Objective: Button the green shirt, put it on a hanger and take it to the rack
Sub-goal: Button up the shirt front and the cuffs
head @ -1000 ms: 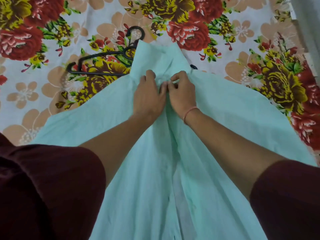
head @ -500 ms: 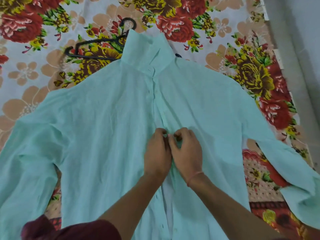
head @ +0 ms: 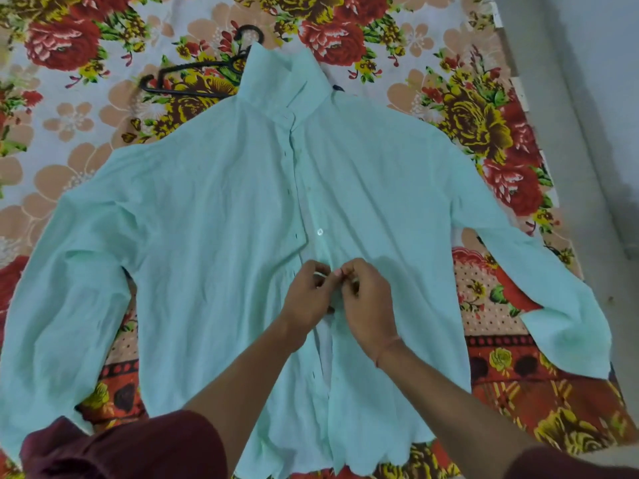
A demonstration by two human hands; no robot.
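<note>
On the floral bedsheet (head: 69,133), the green shirt (head: 207,236) is lying flat lengthwise, collar pointing away from us, while we are pinching its front edges with the curled left hand (head: 307,299) and right hand (head: 370,305).

This looks like a room in a home, most likely a bedroom. A sheet (head: 86,133) printed with large red, yellow and peach flowers covers a wide flat bed-like surface, with a green shirt (head: 207,236) spread on it and a black hanger (head: 193,69) at the far side. Plain pale grey wall or floor (head: 594,46) runs along the right.
</note>
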